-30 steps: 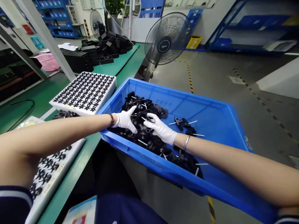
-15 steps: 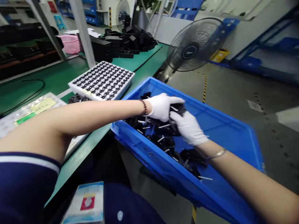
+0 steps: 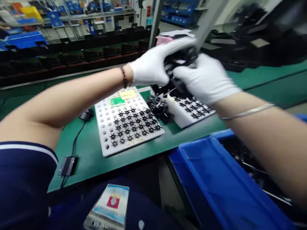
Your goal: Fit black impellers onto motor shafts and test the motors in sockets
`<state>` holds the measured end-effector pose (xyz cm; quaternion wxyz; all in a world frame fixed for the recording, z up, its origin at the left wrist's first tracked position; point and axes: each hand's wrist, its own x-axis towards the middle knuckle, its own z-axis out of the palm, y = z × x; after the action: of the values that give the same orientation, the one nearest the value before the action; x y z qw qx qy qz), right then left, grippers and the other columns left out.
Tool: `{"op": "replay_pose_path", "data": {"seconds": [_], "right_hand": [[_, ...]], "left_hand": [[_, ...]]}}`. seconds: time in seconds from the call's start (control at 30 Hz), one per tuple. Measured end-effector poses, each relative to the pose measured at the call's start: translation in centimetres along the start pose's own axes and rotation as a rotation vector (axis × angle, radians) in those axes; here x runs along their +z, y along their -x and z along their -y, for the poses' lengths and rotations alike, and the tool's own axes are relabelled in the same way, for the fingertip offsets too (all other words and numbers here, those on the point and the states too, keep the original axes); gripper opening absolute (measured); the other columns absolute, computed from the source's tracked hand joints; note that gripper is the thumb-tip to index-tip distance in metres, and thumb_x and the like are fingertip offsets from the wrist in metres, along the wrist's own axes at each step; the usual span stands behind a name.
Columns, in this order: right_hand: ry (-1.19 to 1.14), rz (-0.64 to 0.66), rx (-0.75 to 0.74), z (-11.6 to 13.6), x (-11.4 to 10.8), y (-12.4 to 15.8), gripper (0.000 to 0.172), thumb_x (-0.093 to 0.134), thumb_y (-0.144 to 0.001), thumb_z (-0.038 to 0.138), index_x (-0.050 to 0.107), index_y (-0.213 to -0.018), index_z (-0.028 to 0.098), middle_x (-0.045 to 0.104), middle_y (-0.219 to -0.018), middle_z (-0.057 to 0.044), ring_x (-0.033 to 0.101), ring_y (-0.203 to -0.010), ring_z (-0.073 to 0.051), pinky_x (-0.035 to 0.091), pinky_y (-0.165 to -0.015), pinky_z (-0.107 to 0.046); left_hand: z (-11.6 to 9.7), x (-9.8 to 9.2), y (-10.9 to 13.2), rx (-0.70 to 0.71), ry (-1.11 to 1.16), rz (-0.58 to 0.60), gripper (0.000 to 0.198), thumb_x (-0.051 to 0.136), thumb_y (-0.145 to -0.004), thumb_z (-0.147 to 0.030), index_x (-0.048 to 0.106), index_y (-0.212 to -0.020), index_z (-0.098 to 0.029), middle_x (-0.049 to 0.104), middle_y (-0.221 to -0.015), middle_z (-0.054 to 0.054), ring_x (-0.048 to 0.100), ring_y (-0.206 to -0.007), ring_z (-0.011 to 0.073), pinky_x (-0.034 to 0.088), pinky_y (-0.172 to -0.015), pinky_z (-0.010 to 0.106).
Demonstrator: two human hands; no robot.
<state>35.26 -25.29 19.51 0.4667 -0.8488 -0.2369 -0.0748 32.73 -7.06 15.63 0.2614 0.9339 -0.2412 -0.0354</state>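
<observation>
While above a foam tray (image 3: pixel 129 127), left hand (image 3: pixel 148 64), right hand (image 3: pixel 206 78), crate (image 3: pixel 216 179) beside.

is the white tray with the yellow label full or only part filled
Part filled: black parts fill the near right holes of the white tray, while holes along its far and left sides stand empty.

Place: factory workshop | under left hand (image 3: pixel 150 65): green workbench (image 3: pixel 88 163), white foam tray (image 3: pixel 107 119) | below right hand (image 3: pixel 206 78): blue plastic crate (image 3: pixel 211 182) | far behind both hands: blue metal shelves (image 3: pixel 179 12)
</observation>
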Motion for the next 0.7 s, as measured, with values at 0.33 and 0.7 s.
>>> {"op": "replay_pose_path", "data": {"seconds": [0.33, 0.7], "right_hand": [[0.531, 0.609, -0.163, -4.5, 19.1, -5.8, 0.049, 0.071, -0.087, 0.048, 0.075, -0.125, 0.016, 0.079, -0.120, -0.017, 0.074, -0.110, -0.038, 0.060, -0.099, -0.047], [-0.353, -0.031, 0.121, -8.5, 17.4, -3.0, 0.057, 0.064, -0.086, 0.041, 0.057, -0.141, 0.025, 0.062, -0.147, -0.015, 0.060, -0.138, -0.036, 0.053, -0.113, -0.053]], "left_hand": [[15.1, 2.7, 10.9, -0.415, 0.246, -0.323, 0.093, 0.076, -0.077, -0.025, 0.045, -0.165, -0.018, 0.052, -0.166, 0.013, 0.051, -0.152, 0.0348, 0.043, -0.129, 0.045], [11.9, 1.6, 19.0, -0.650, -0.191, -0.171, 0.062, 0.073, -0.088, -0.040, 0.068, -0.146, -0.018, 0.053, -0.157, 0.018, 0.049, -0.146, 0.0421, 0.041, -0.124, 0.053]]}}
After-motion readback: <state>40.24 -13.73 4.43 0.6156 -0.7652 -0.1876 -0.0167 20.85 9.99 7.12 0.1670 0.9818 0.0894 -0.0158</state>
